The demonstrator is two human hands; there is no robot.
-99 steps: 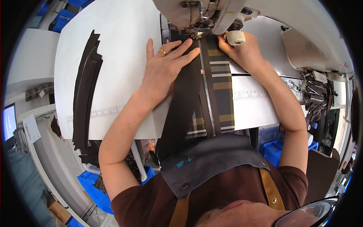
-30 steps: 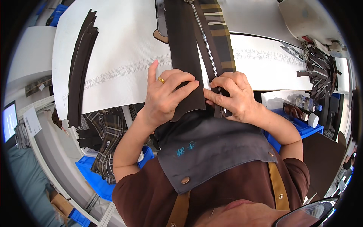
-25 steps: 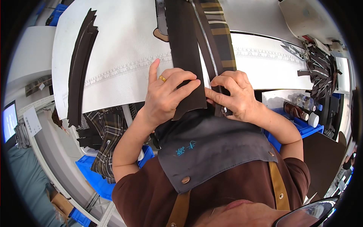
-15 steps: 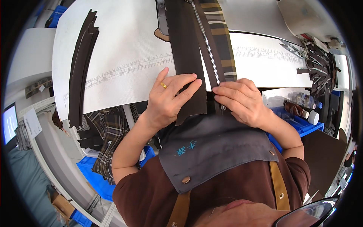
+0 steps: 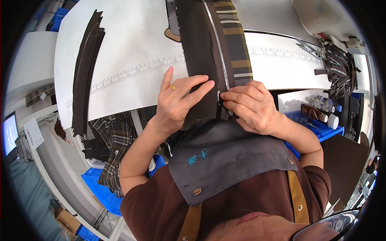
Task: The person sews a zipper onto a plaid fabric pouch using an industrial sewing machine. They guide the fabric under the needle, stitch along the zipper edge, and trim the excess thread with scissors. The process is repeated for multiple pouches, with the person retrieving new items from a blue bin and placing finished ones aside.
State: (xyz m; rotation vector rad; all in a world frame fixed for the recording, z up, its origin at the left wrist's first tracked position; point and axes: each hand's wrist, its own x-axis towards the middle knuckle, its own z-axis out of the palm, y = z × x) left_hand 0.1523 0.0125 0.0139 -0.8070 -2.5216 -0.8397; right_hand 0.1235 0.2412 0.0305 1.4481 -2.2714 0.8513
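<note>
A dark brown fabric panel point(image 5: 198, 52) runs down over the table edge toward my lap. Along its right edge lies a metal zipper point(image 5: 219, 46) on dark tape, with yellow-and-grey plaid cloth point(image 5: 235, 44) to the right of it. My left hand point(image 5: 177, 98), a gold ring on one finger, rests on the brown panel with its fingers spread and two fingertips near the tape; its thumb is hidden. My right hand point(image 5: 253, 106) pinches the zipper near its lower end, fingers bent together over the tape. Under those fingers the tape's edge is partly covered.
A white table point(image 5: 132, 36) with a printed ruler scale carries a stack of dark fabric strips point(image 5: 86, 74) at left. Near the panel's top is a sewing machine part point(image 5: 173, 20). Cut strips point(image 5: 339, 72) hang at right, above a blue bin point(image 5: 317, 130) with bottles.
My right hand has shifted slightly left with the zipper. The white gap between zipper tape and brown panel has closed. My left hand stays nearly in place.
</note>
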